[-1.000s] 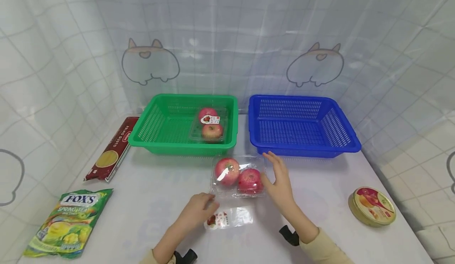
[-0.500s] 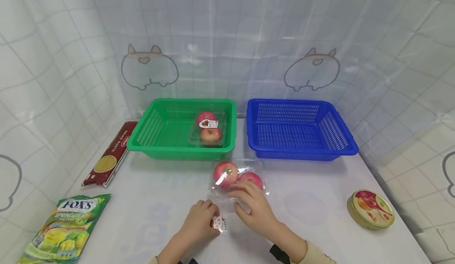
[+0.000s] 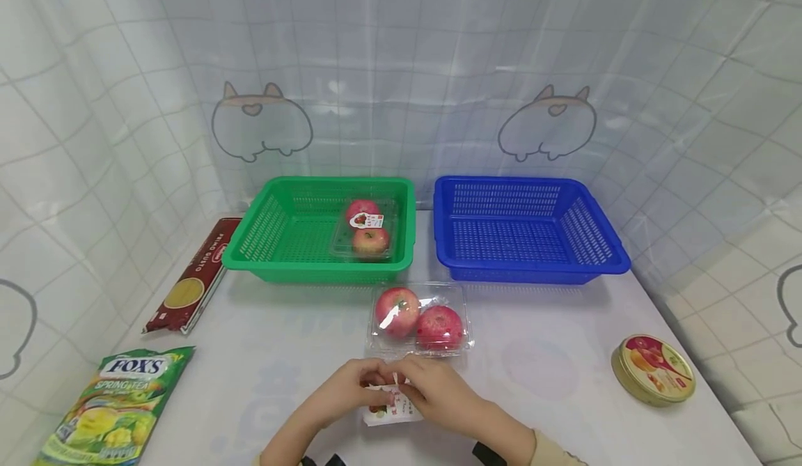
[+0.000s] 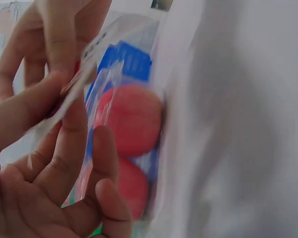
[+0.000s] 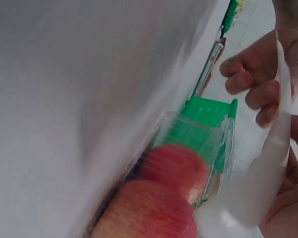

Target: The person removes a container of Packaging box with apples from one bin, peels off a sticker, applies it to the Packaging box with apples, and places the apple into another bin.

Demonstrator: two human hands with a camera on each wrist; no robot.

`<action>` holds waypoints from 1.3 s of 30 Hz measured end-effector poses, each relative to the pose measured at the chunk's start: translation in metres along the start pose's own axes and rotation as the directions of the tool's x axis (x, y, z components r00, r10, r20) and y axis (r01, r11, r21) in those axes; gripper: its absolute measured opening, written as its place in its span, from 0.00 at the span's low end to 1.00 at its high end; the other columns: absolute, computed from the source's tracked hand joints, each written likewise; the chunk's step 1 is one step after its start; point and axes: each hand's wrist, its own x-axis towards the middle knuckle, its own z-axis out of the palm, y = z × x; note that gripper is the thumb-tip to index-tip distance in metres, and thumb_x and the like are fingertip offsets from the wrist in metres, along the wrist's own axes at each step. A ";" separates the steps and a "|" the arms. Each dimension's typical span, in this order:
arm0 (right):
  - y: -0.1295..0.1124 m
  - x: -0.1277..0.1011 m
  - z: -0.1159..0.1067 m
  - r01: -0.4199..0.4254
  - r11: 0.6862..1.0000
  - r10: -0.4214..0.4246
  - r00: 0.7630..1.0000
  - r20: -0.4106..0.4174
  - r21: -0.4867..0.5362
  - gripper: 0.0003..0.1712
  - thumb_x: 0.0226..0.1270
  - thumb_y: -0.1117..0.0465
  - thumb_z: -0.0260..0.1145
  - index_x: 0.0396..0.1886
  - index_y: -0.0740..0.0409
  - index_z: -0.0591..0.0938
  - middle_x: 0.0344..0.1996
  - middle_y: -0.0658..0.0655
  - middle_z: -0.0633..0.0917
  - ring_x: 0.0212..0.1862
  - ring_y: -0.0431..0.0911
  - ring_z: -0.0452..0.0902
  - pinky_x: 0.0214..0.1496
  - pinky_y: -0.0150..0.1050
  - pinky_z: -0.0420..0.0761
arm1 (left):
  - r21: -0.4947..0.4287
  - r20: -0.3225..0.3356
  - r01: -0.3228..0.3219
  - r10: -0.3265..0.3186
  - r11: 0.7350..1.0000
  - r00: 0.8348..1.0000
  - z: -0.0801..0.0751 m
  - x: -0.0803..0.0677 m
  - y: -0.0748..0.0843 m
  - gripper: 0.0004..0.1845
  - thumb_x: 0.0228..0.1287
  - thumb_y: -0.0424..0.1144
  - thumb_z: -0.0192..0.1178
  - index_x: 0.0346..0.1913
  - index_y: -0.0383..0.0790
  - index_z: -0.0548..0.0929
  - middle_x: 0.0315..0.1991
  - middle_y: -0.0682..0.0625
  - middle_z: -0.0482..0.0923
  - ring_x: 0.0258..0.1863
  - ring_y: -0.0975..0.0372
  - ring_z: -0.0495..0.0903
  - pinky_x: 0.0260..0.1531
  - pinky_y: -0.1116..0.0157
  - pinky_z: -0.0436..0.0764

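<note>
My left hand (image 3: 341,395) pinches a white label (image 3: 383,417) printed with red fruit and lettering, between thumb and fingers. From the other side my right hand (image 3: 446,398) grips the label's right part; the left wrist view shows both hands meeting at the label (image 4: 75,85). Seen from the right wrist, a pale, curved stretch of the label (image 5: 273,166) hangs from the fingers. Just beyond the hands, a clear plastic box (image 3: 416,290) lies on the table with two red apples inside, a left apple (image 3: 397,311) and a right apple (image 3: 440,327).
A green basket (image 3: 313,271) at the back holds another box of apples (image 3: 370,239), this one labelled. Beside it stands a blue basket (image 3: 532,271). At left lie a brown pasta packet (image 3: 194,274) and a green candy bag (image 3: 115,407); a round tin (image 3: 654,370) sits at right.
My right hand has left the box's right side, crossed over the apples and come down to the label. My left hand has picked the label up from the table. The box stays put.
</note>
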 end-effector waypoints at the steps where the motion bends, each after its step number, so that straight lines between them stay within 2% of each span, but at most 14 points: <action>1: 0.001 0.000 -0.001 -0.006 1.000 0.006 1.000 -0.002 0.016 0.18 0.55 0.69 0.66 0.45 0.52 0.76 0.31 0.46 0.78 0.34 0.36 0.74 0.38 0.23 0.73 | -0.001 -0.005 0.003 -0.003 1.000 1.000 -0.002 -0.001 0.000 0.09 0.57 0.35 0.63 0.37 0.33 0.79 0.29 0.49 0.80 0.28 0.63 0.77 0.29 0.68 0.76; 5: 0.002 -0.001 -0.005 -0.038 0.998 0.038 0.999 -0.010 0.040 0.20 0.55 0.72 0.65 0.46 0.52 0.75 0.33 0.48 0.79 0.37 0.38 0.76 0.42 0.26 0.75 | -0.019 -0.042 0.029 -0.030 0.999 0.999 -0.013 -0.006 0.000 0.10 0.60 0.36 0.60 0.40 0.31 0.80 0.32 0.48 0.82 0.33 0.62 0.77 0.34 0.66 0.75; 9: 0.004 -0.002 -0.007 -0.047 0.999 0.047 0.999 -0.024 0.008 0.22 0.52 0.74 0.66 0.46 0.51 0.76 0.35 0.47 0.79 0.39 0.39 0.77 0.42 0.28 0.76 | -0.073 -0.052 0.029 -0.033 0.997 0.998 -0.019 -0.009 0.002 0.13 0.62 0.36 0.58 0.43 0.27 0.78 0.35 0.49 0.81 0.36 0.64 0.76 0.39 0.65 0.76; 12: 0.003 -0.002 -0.004 -0.022 0.999 0.021 0.999 -0.027 -0.027 0.21 0.52 0.69 0.67 0.47 0.49 0.79 0.35 0.46 0.78 0.36 0.37 0.76 0.39 0.24 0.74 | -0.142 -0.032 0.026 -0.031 0.989 0.999 -0.018 -0.009 0.002 0.14 0.63 0.35 0.57 0.46 0.26 0.76 0.34 0.51 0.81 0.37 0.64 0.77 0.42 0.64 0.75; 15: 0.003 -0.001 -0.001 0.024 0.999 -0.026 0.999 -0.027 -0.048 0.17 0.55 0.61 0.69 0.46 0.47 0.81 0.35 0.45 0.78 0.33 0.34 0.72 0.36 0.20 0.69 | -0.188 -0.013 0.031 -0.034 0.982 0.999 -0.014 -0.008 0.000 0.14 0.63 0.34 0.57 0.47 0.27 0.73 0.32 0.51 0.82 0.37 0.64 0.78 0.43 0.63 0.74; 19: 0.003 -0.001 0.003 0.072 0.996 -0.075 0.996 -0.052 -0.048 0.09 0.54 0.57 0.70 0.35 0.46 0.81 0.34 0.43 0.77 0.34 0.33 0.72 0.38 0.20 0.69 | -0.192 -0.021 0.045 -0.050 0.980 0.999 -0.010 -0.007 -0.003 0.13 0.62 0.32 0.56 0.46 0.27 0.72 0.32 0.48 0.83 0.35 0.62 0.79 0.41 0.61 0.74; 24: 0.005 -0.002 0.002 0.073 0.996 -0.076 0.995 -0.062 -0.052 0.10 0.51 0.59 0.72 0.29 0.47 0.78 0.36 0.43 0.77 0.39 0.36 0.74 0.45 0.26 0.72 | -0.097 -0.125 0.086 -0.098 0.992 0.987 -0.009 -0.006 -0.007 0.12 0.59 0.32 0.58 0.43 0.29 0.73 0.33 0.43 0.83 0.32 0.60 0.79 0.35 0.61 0.75; 29: 0.008 -0.002 0.000 0.052 0.998 -0.054 0.997 -0.061 -0.035 0.12 0.47 0.60 0.74 0.27 0.48 0.77 0.33 0.43 0.79 0.38 0.36 0.73 0.45 0.27 0.72 | 0.016 -0.250 0.142 -0.133 0.990 0.959 -0.006 -0.006 -0.013 0.11 0.54 0.31 0.60 0.40 0.30 0.74 0.30 0.43 0.83 0.26 0.61 0.75 0.25 0.64 0.71; 33: 0.009 -0.002 -0.003 -0.019 0.997 0.021 0.999 -0.026 0.072 0.12 0.49 0.61 0.73 0.29 0.48 0.77 0.32 0.41 0.79 0.39 0.36 0.73 0.45 0.28 0.73 | 0.073 -0.306 0.186 -0.156 0.980 0.939 -0.004 -0.005 -0.016 0.10 0.53 0.30 0.60 0.39 0.32 0.75 0.29 0.45 0.82 0.24 0.62 0.74 0.22 0.65 0.71; 36: 0.010 -0.001 -0.008 -0.127 0.968 0.131 0.991 -0.004 0.215 0.11 0.51 0.63 0.71 0.30 0.48 0.77 0.31 0.41 0.80 0.39 0.37 0.73 0.44 0.31 0.75 | 0.130 -0.331 0.208 -0.156 0.969 0.931 -0.004 -0.005 -0.016 0.10 0.53 0.30 0.60 0.39 0.33 0.75 0.28 0.46 0.82 0.24 0.61 0.74 0.23 0.64 0.71; 39: 0.011 0.002 -0.015 -0.250 0.906 0.276 0.961 -0.027 0.341 0.09 0.53 0.65 0.70 0.30 0.50 0.79 0.29 0.44 0.81 0.36 0.38 0.74 0.41 0.33 0.77 | 0.256 -0.362 0.222 -0.120 0.941 0.924 -0.005 -0.007 -0.013 0.08 0.53 0.32 0.61 0.37 0.35 0.77 0.29 0.50 0.81 0.27 0.62 0.75 0.24 0.65 0.72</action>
